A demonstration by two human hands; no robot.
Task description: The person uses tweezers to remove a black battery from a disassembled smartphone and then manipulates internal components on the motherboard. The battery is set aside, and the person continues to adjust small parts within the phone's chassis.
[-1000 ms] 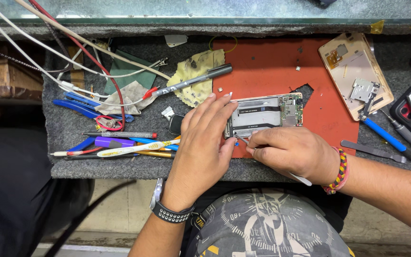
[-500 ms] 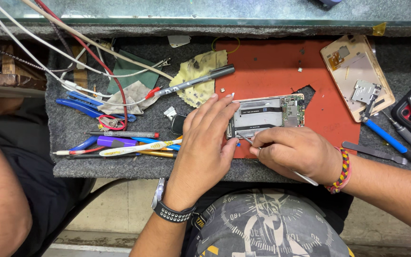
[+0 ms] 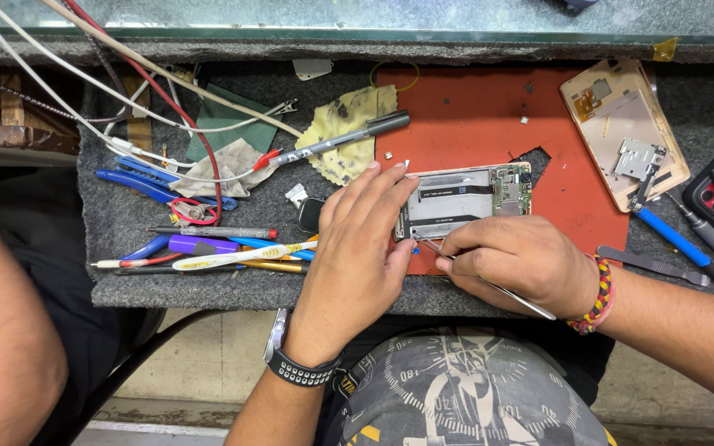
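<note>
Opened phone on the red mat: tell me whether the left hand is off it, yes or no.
No: the left hand has its fingers resting on the left end of the opened phone, while the right hand works tweezers at its lower edge.

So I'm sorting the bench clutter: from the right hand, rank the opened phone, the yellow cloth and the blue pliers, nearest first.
From the right hand:
1. Opened phone, just above it.
2. Yellow cloth, upper left.
3. Blue pliers, far left.

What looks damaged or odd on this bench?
The red mat has a ragged hole beside the opened phone, near its circuit board. A stained yellow cloth lies crumpled under a pen.
</note>
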